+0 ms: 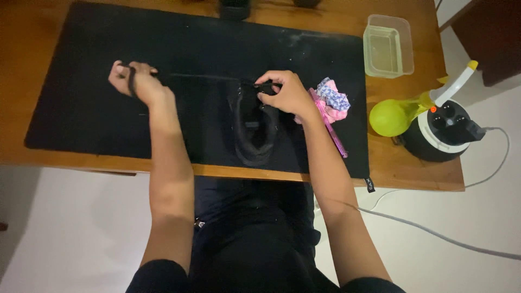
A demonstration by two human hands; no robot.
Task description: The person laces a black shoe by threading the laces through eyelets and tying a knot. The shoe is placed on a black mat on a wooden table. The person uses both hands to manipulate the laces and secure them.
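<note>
A wooden table (43, 65) over pale floor carries a black mat (81, 108) under both my hands. My left hand (133, 81) is closed around 1 end of a black garment (252, 127); my right hand (287, 93) pinches its other part, the strap taut between them. Right of my right hand lie pink cloth (332, 102), a clear tub (387, 46), a green spray bottle (404, 111). Bare mat spreads left of my left hand to the table edge.

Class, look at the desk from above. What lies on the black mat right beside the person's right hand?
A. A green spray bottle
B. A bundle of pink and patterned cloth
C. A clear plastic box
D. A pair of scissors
B: the pink and patterned cloth sits on the black mat just by the right hand; the bottle and box are off the mat.
</note>
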